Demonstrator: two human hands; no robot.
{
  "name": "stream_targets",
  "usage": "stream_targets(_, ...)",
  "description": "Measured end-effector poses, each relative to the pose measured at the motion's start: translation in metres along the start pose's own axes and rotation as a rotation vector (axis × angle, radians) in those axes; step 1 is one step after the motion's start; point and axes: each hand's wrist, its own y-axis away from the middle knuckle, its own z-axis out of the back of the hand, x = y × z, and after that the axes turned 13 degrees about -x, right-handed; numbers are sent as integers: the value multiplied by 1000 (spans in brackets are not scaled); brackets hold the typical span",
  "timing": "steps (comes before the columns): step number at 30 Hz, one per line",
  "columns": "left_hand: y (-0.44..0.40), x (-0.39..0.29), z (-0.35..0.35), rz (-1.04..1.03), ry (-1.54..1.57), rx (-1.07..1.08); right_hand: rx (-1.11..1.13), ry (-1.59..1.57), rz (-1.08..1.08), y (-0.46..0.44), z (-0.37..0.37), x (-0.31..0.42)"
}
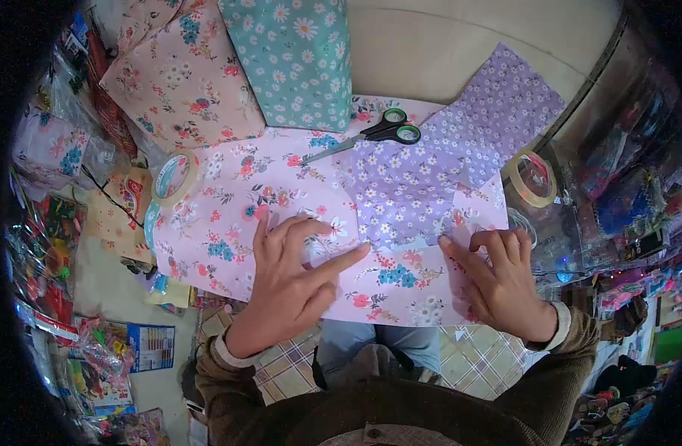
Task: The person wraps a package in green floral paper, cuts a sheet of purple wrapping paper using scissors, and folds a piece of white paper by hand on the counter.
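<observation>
Purple daisy-patterned paper lies on a large pink floral sheet; its far part rises to the upper right. My left hand rests with fingers spread, its index fingertip at the purple paper's near left corner. At the near right corner, my right hand touches the edge with one fingertip, the other fingers bent and apart. Neither hand grips anything. Between them a small pale blue patch shows along the near edge. Black-and-green scissors lie beyond, blades pointing left over the pink sheet.
Behind stand a peach floral package and a teal daisy package. One tape roll sits at the left, another at the right. Wrapped goods crowd the left side, with more goods on the right.
</observation>
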Motion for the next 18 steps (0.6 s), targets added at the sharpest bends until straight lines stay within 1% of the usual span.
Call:
stream_targets(5, -1, -1, 2, 8, 44, 24, -13, -37, -35, -1, 9, -8)
stream_targets(8, -2, -3, -1, -11, 46, 17, -41, 26, -29, -5, 15, -5)
stream_targets(10, -4, -4, -1, -34, 44, 24, -105, 60, -10, -12, 25, -2)
stream_targets(11, -6, -4, 0, -42, 45, 33, -139, 77, 2, -17, 28, 0)
stream_targets(14, -8, -2, -1, -34, 107, 24, -224, -102, 174, -25, 16, 11)
stream_targets(18, -9, 0, -1, 26, 256, -8, -77, -231, 254, -57, -13, 10)
